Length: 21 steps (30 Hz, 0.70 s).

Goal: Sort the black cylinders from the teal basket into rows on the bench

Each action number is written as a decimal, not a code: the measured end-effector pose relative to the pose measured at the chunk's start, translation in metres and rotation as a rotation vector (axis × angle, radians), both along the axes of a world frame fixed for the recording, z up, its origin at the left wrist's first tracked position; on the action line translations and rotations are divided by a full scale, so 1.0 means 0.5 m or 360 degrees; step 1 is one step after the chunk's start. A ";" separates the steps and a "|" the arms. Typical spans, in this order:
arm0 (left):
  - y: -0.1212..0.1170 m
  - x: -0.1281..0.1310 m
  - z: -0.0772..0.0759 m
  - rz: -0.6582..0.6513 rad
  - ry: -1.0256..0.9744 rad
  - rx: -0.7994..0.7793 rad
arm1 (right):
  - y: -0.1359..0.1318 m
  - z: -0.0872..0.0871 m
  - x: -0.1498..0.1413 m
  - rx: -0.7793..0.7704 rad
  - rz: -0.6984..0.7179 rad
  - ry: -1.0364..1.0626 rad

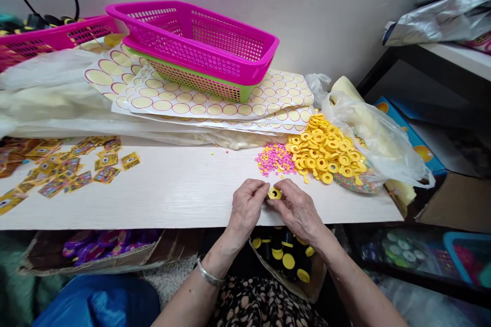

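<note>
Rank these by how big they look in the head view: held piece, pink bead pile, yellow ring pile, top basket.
1. Top basket
2. Yellow ring pile
3. Pink bead pile
4. Held piece, partly covered, so only its visible part is ranked

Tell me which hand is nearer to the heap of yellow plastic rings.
Right. The right hand is on the near side of the heap of yellow plastic rings, apart from it; the left hand is farther off to the left.
</note>
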State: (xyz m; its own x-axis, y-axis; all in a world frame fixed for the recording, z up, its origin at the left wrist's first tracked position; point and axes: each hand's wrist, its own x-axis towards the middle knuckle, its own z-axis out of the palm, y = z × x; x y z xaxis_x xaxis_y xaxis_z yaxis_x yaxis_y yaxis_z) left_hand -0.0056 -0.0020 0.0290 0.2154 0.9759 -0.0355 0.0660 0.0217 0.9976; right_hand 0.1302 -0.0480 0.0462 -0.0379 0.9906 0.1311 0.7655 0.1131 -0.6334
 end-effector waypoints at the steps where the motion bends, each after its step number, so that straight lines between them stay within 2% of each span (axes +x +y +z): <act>1: -0.002 0.006 0.001 -0.0023 0.0051 0.0010 | -0.001 -0.003 0.000 -0.0014 -0.0004 0.0051; 5: -0.006 0.014 -0.005 -0.0046 0.0131 -0.0011 | -0.002 -0.013 -0.001 0.0003 -0.0004 0.0215; 13: -0.004 0.020 -0.016 0.0011 0.0073 -0.0079 | 0.000 -0.017 -0.012 0.0007 -0.0077 0.0396; 15: -0.003 0.022 -0.019 0.0012 0.0058 -0.0094 | 0.001 -0.020 -0.015 -0.0095 -0.0177 0.0649; 19: -0.003 0.022 -0.022 -0.0012 0.0018 -0.0112 | 0.006 -0.028 -0.020 -0.0462 -0.0423 0.1486; 21: -0.004 0.022 -0.021 -0.0014 0.0046 -0.0092 | 0.010 -0.033 -0.025 -0.0495 -0.0533 0.1708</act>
State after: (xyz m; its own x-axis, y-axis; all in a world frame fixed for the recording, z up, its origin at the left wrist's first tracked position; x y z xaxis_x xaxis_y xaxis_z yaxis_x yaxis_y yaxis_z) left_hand 0.0053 -0.0041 0.0183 0.2222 0.9700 -0.0982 0.0952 0.0787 0.9923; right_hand 0.1177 -0.0429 0.0299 0.2145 0.9251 -0.3133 -0.2182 -0.2672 -0.9386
